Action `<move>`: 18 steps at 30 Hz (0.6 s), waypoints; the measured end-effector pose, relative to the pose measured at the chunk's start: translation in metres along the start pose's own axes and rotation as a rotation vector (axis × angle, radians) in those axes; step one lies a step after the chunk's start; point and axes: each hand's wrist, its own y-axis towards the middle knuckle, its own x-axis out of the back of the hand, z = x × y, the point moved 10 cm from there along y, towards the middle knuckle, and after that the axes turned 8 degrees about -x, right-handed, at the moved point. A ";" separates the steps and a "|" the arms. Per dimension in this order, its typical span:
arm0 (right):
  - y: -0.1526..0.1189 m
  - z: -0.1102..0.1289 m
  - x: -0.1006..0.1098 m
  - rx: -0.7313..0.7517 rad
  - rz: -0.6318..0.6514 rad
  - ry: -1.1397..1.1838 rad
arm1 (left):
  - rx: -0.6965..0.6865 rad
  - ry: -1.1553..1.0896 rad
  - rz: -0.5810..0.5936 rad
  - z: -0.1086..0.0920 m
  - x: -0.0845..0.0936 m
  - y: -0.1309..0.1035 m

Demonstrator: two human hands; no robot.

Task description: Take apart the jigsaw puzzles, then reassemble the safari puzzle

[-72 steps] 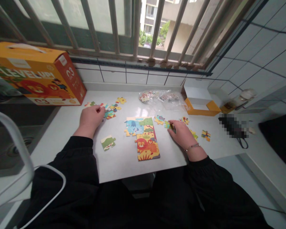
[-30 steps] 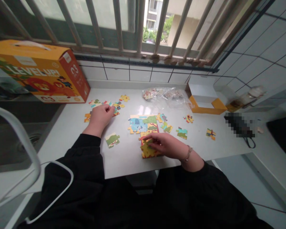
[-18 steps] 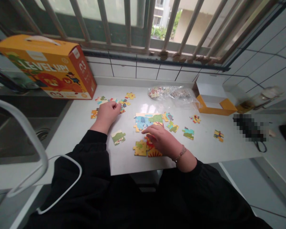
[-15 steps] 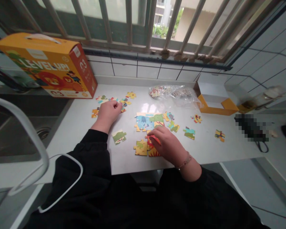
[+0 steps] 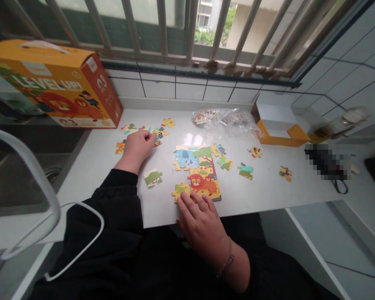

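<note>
My right hand (image 5: pixel 201 225) lies flat, fingers spread, at the near edge of a partly joined jigsaw puzzle (image 5: pixel 203 183) showing elephants, trees and lions. Its fingertips touch the bottom of the lion section and the yellow puzzle piece with a green animal (image 5: pixel 180 191) at the lower left. My left hand (image 5: pixel 138 146) rests on the counter with its fingers curled in, beside a cluster of loose puzzle pieces that it partly covers. A green tree piece (image 5: pixel 153 178) lies between the left forearm and the puzzle. Right of the puzzle sit a green-and-yellow piece (image 5: pixel 225 163) and a blue-green piece (image 5: pixel 246 171).
An orange puzzle box (image 5: pixel 59 91) stands at the left beside the sink (image 5: pixel 71 156). Clear plastic bags of pieces (image 5: pixel 218 118) and an open yellow box (image 5: pixel 283 133) lie along the back. A white curved tube (image 5: pixel 54 196) crosses the left foreground.
My right hand has drawn back toward me and flattened, uncovering the lion section, which now joins the tree section above. My left hand stays in place; the view has shifted slightly.
</note>
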 end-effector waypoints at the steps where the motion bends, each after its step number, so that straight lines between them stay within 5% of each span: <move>1: -0.002 -0.001 0.000 -0.011 -0.001 0.000 | 0.001 -0.004 0.004 0.000 0.000 0.000; 18: -0.007 -0.001 -0.001 0.033 -0.007 0.046 | 0.005 0.025 0.030 -0.002 -0.001 -0.001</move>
